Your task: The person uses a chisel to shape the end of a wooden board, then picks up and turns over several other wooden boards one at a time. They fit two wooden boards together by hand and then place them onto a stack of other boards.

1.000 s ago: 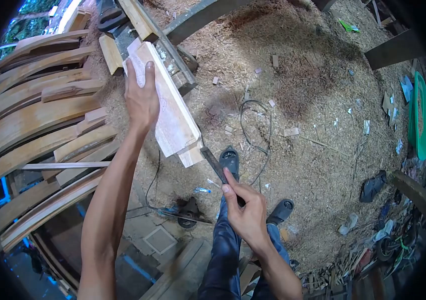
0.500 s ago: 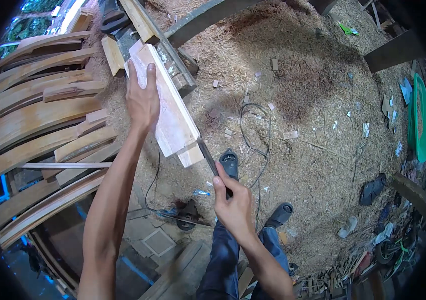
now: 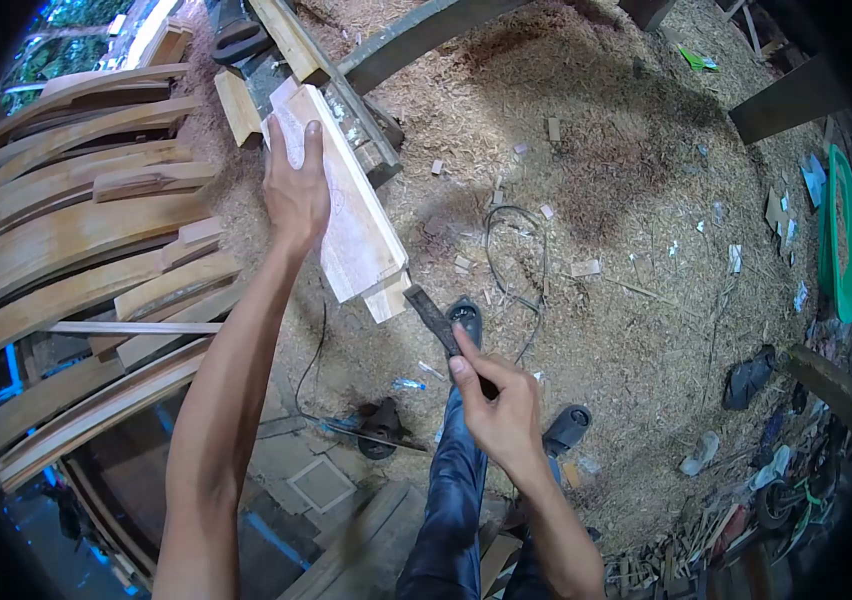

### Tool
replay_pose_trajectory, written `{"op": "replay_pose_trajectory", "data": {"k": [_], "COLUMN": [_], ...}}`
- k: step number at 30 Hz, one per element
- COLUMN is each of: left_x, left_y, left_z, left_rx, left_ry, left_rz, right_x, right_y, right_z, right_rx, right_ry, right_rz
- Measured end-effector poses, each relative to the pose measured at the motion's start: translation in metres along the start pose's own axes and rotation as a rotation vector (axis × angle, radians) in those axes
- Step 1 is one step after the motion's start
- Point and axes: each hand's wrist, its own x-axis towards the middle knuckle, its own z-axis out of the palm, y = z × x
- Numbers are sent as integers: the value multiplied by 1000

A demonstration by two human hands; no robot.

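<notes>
A pale wooden board (image 3: 358, 215) lies slanted at the end of a workbench (image 3: 356, 125), its lower end sticking out over the floor. My left hand (image 3: 296, 195) rests on the board's upper part, thumb and fingers spread, pressing on its face. My right hand (image 3: 496, 400) is closed round the handle of a dark, flat metal tool (image 3: 433, 318), probably a chisel or file. The tool's tip is just off the board's lower corner. A smaller wooden piece (image 3: 386, 300) shows beneath that end.
Curved wooden planks (image 3: 76, 240) are stacked at the left. A hand saw (image 3: 238, 40) lies on the bench top. A cable (image 3: 489, 240) loops over the sawdust-covered floor. A green basin (image 3: 839, 235) stands at the far right, and a dark power tool (image 3: 379, 428) lies below.
My right hand has moved down and to the right with the tool, whose tip has come away from the board's corner. My left hand remains on the board.
</notes>
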Motion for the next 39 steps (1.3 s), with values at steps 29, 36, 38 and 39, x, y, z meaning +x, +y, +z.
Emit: {"op": "replay_pose_trajectory", "data": {"k": [29, 36, 38, 39], "left_x": [-1, 1, -1, -1], "left_y": [3, 3, 2, 2], "left_z": [0, 0, -1, 0], "left_rx": [0, -16, -22, -22], "left_ry": [-9, 3, -3, -5], "left_rz": [-18, 22, 7, 10], "right_x": [8, 30, 22, 17], "right_y": [6, 12, 15, 17], "right_z": [40, -7, -10, -10], "right_rx": [58, 380, 299, 213], "right_ry": [114, -320, -281, -239], "right_rz": [-4, 445, 327, 205]}}
